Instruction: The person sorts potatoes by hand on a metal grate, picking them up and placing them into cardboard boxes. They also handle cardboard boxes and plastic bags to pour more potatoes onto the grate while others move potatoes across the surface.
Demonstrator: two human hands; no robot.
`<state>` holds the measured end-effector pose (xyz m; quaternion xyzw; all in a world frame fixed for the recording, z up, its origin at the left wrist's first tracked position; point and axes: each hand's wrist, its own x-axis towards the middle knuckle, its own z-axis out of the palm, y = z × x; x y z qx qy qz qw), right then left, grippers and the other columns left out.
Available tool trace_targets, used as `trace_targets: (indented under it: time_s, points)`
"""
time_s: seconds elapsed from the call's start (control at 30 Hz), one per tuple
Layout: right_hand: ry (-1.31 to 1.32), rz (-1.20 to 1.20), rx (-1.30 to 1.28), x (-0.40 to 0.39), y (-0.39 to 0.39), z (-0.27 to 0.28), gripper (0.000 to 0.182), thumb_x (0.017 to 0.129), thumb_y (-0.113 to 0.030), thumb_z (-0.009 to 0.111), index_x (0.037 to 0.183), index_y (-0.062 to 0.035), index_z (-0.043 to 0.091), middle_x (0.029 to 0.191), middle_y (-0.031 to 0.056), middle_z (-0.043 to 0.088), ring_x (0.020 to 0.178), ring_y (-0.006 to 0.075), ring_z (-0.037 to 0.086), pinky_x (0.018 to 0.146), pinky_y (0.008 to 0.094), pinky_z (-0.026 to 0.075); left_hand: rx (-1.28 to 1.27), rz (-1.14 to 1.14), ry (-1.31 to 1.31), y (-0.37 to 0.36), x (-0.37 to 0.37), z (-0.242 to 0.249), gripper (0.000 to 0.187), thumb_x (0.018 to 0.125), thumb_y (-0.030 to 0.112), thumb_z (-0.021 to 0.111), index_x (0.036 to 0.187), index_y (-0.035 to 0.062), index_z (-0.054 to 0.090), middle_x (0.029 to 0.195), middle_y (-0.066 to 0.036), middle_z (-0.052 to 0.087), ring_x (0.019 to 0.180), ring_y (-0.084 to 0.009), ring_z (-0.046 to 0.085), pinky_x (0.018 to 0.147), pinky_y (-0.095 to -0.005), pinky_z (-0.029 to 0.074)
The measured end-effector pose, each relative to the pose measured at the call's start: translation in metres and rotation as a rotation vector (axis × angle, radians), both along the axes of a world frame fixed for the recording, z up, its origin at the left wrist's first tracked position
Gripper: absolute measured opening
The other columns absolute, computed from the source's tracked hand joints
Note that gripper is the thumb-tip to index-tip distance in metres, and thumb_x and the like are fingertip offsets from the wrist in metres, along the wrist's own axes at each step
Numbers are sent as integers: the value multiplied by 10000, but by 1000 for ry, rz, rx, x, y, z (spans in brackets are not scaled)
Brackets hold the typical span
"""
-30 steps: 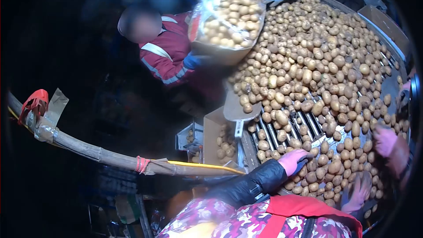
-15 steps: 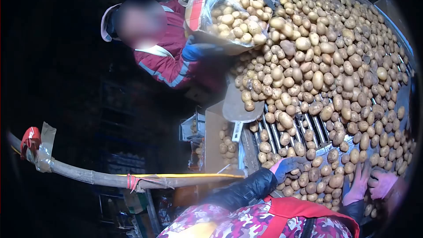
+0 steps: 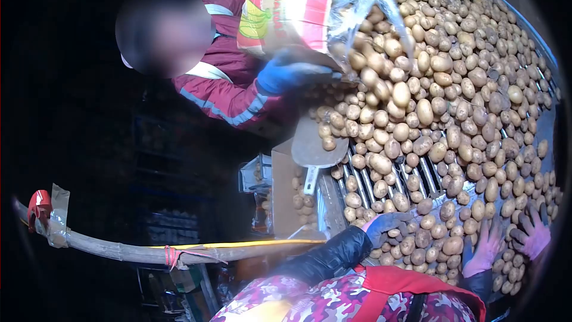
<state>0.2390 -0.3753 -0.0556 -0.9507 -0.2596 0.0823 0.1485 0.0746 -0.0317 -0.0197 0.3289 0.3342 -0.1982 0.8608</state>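
My left hand (image 3: 386, 228), in a blue-grey and pink glove, rests over potatoes (image 3: 422, 238) at the near edge of the sorting table. Its fingers reach out across them, and I see no potato gripped. Further right, my right hand (image 3: 485, 247), in a pink and grey glove, lies with spread fingers beside the potatoes. Close by is a co-worker's pink-gloved hand (image 3: 533, 234), fingers apart. Across the table, another person's blue-gloved hand (image 3: 292, 74) supports a tilted printed box (image 3: 289, 9); potatoes spill from its plastic liner (image 3: 363, 9).
A flat scoop (image 3: 319, 143) with a white handle lies at the table's left edge. Below it stands a cardboard box (image 3: 285, 188) with potatoes. A taped pole (image 3: 125, 245) crosses the lower left. Metal roller bars (image 3: 357, 182) show between potatoes.
The person opposite has tipped the box further over, and potatoes now pour onto the heap. The co-worker's hand at right has spread its fingers. My hands have barely moved.
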Motion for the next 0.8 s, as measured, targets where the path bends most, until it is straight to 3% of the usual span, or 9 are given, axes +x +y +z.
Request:
trace_targets:
  time_s: [0.1, 0.17, 0.23, 0.3, 0.33, 0.4, 0.53, 0.7, 0.8]
  points:
    - [-58, 38, 66, 3, -2, -2, 721, 933, -339, 684, 1567, -79, 462, 1618, 267, 386, 1499, 480, 361, 1211, 623, 290, 107, -68, 20, 6, -6, -19, 437, 1046, 181, 565, 1468, 69, 575, 1190, -32, 667, 1061, -151, 630, 912, -298, 510]
    - [34, -15, -58, 6, 8, 8, 729, 899, -348, 724, 1526, -50, 502, 1573, 309, 436, 1396, 507, 479, 1140, 577, 420, -96, -39, -51, 17, -12, -40, 402, 1037, 163, 558, 1428, 78, 586, 1145, -29, 665, 962, -127, 629, 801, -270, 515]
    - [-27, -24, 76, 3, 9, 21, 686, 870, -352, 764, 1461, -62, 572, 1551, 293, 462, 1393, 510, 477, 1152, 587, 409, -306, -5, -103, 19, -16, -55, 369, 1028, 146, 551, 1389, 87, 597, 1099, -25, 664, 863, -103, 629, 691, -243, 519]
    - [-62, -29, 30, 0, 10, 24, 676, 884, -366, 755, 1462, -69, 567, 1564, 264, 444, 1449, 481, 413, 1203, 636, 310, 673, -269, -505, -6, -2, -4, 367, 996, 57, 579, 1361, 27, 601, 1029, -46, 661, 785, -108, 613, 652, -246, 496]
    - [-32, -11, 11, 1, 5, 12, 764, 904, -521, 707, 1522, -113, 521, 1653, 222, 336, 1528, 458, 300, 1238, 620, 239, 432, -169, -324, -8, 4, 11, 399, 994, 91, 608, 1384, 9, 588, 1004, -40, 659, 771, -110, 605, 641, -252, 498]
    - [-31, -17, 69, 2, 6, 16, 749, 909, -507, 703, 1526, -126, 517, 1643, 223, 351, 1523, 452, 310, 1236, 630, 237, 150, 13, -67, -11, 10, 25, 528, 995, 196, 676, 1455, -29, 545, 967, -26, 656, 739, -118, 586, 614, -268, 511]
    - [-90, -25, 102, -1, 8, 13, 711, 914, -467, 712, 1514, -130, 532, 1641, 198, 365, 1505, 450, 340, 1199, 641, 288, 176, 75, -112, -18, 5, 27, 512, 1026, 170, 645, 1477, -23, 498, 1054, -71, 685, 820, -121, 614, 709, -256, 528]
    - [-74, -61, 154, -4, 12, 16, 687, 910, -449, 728, 1493, -132, 551, 1637, 203, 372, 1508, 439, 342, 1194, 627, 302, 343, 80, -165, -32, -5, 27, 492, 1022, 288, 652, 1458, 71, 588, 1093, -32, 711, 835, -105, 627, 749, -278, 520]
    - [-112, -36, 165, -4, 10, 13, 677, 910, -440, 732, 1488, -135, 556, 1630, 204, 384, 1510, 430, 345, 1194, 617, 311, 354, 39, -115, -43, -8, 56, 502, 1025, 222, 642, 1469, 14, 531, 1119, -73, 718, 812, -115, 630, 696, -257, 519]
